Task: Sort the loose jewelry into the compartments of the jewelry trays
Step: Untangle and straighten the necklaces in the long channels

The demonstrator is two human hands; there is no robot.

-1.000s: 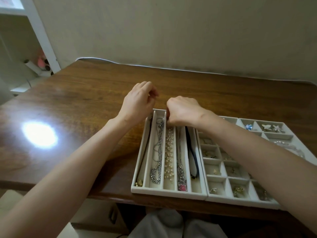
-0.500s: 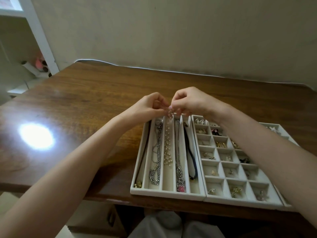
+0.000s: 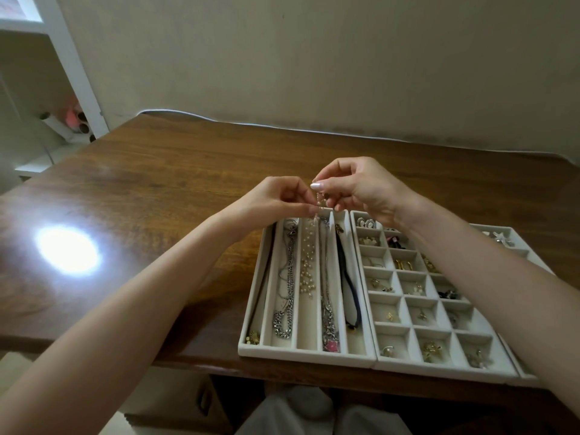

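Both hands meet above the far end of the long tray [image 3: 301, 353], which sits at the near edge of the table [image 3: 157, 189]. The left hand [image 3: 279, 199] pinches the top of the pearl strand [image 3: 307, 268] between thumb and forefinger, its other fingers curled in. The right hand [image 3: 361, 189] pinches the same strand just above, thumb against forefinger, the rest of its fingers loosely bent. The two pinches are almost touching.

From the fingers the pearl strand hangs down into the middle slot of the long tray and lies along it, its loose end bunched about halfway down the slot; the near half of that slot is bare.

The other four slots each hold one piece: a thin cord [image 3: 261, 293] with a gold charm in the leftmost, a silver chain [image 3: 285, 296] next, a chain with a pink flower [image 3: 331, 345] to the right of the pearls, and a dark band [image 3: 350, 290] in the last.

The grid tray [image 3: 439, 370] touches the long tray on its right – small earrings and rings lie in many of its cells. The right forearm crosses over its far corner. A bright glare [image 3: 67, 249] sits on the table to the left.
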